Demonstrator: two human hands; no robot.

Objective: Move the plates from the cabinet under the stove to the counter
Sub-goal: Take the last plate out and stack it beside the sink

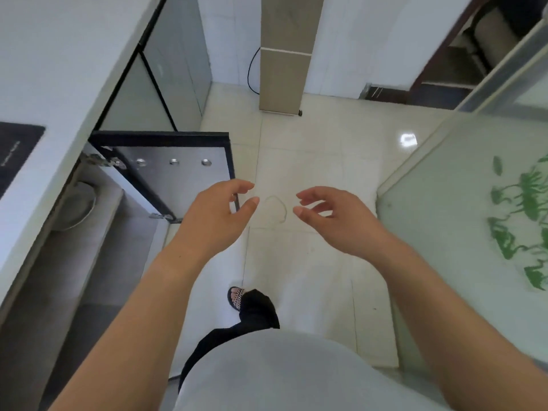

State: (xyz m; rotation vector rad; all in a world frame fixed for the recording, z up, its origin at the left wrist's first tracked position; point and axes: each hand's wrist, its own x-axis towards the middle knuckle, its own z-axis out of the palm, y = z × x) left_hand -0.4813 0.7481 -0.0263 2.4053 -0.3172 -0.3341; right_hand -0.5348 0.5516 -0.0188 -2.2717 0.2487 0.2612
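Observation:
I look down at a kitchen floor from standing height. The cabinet under the stove is at the left, and its black-framed door (178, 161) stands swung out over the floor. Inside on the shelf lies a pale stack of plates (77, 207), partly hidden under the white counter (53, 84). The black stove top (14, 152) shows at the far left edge. My left hand (216, 218) hovers over the floor just right of the door's edge, fingers apart and empty. My right hand (335, 218) is level with it, also empty with curled, spread fingers.
Closed glass-fronted cabinets (166, 69) continue beyond the open door. A beige column (284, 54) with a black cable stands ahead. A frosted glass panel with green plant print (474, 218) is close on my right. My sandalled foot (237, 298) is on the tiled floor.

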